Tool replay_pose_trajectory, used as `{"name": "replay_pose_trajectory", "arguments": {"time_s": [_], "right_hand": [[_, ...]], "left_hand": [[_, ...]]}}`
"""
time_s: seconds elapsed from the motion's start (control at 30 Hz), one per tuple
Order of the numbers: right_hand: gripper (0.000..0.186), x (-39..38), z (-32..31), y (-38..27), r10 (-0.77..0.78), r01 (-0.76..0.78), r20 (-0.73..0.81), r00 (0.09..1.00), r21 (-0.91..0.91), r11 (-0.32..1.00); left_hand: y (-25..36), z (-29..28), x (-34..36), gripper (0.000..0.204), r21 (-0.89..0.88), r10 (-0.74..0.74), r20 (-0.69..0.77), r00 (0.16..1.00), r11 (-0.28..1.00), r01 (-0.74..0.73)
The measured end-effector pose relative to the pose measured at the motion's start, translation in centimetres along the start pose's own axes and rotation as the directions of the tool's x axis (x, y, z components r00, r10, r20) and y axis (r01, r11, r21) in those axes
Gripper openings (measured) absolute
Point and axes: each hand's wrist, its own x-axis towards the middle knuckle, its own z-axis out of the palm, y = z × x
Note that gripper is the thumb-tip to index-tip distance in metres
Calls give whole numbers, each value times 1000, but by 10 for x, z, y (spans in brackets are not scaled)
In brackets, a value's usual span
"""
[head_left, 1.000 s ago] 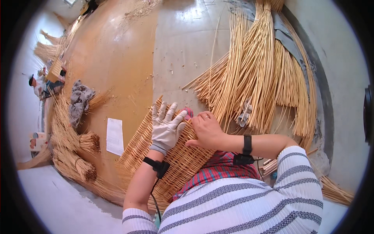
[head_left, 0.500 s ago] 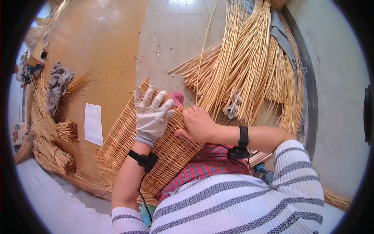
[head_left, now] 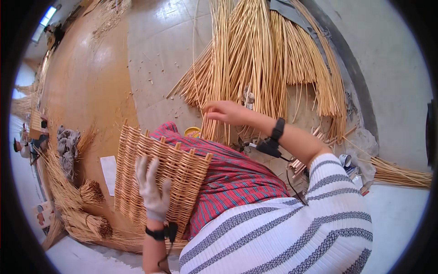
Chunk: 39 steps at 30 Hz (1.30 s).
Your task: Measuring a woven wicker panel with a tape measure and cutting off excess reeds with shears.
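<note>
A woven wicker panel (head_left: 132, 155) with short stake ends along its upper edge leans against my lap, which a red checked cloth (head_left: 228, 176) covers. My left hand (head_left: 153, 187), in a pale glove, lies open on the panel's face with its fingers apart. Off the panel, my bare right hand (head_left: 224, 112) is stretched out over the near ends of a large spread of peeled wicker rods (head_left: 255, 59). Its fingers are slightly bent and apart, and I see nothing held in them. Whether the fingertips touch a rod is hard to make out.
A white paper sheet (head_left: 108, 176) lies left of the panel. Beyond it are a grey cloth (head_left: 68, 150) and tied wicker bundles (head_left: 93, 226). A yellow round object (head_left: 192, 132) sits beside my lap. At the right are a clear plastic bag (head_left: 364, 145) and more rods (head_left: 401, 172).
My right hand has let go of the panel's edge and moved across to the rods. My left hand has slid lower on the panel, which now stands more upright. The whole view has shifted.
</note>
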Motion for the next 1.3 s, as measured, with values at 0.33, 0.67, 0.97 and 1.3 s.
{"name": "replay_pose_trajectory", "arguments": {"time_s": [0.33, 0.67, 0.97, 1.3], "right_hand": [[18, -163, 132, 255, 287, -383, -265, 920, -469, 796], [17, -139, 153, 287, 332, -432, -296, 896, -755, 493], [24, -147, 183, 326, 317, -447, -334, 888, -790, 420], [58, -120, 104, 258, 651, -588, -3, 759, -431, 684]], "left_hand": [[17, 39, -139, 74, 448, -41, 96, 994, 894, -6], [25, 48, -142, 73, 524, -54, 63, 997, 851, 13], [33, 43, -127, 74, 475, -78, 36, 996, 879, 51], [40, 35, -130, 74, 461, -119, 1, 993, 881, 105]]}}
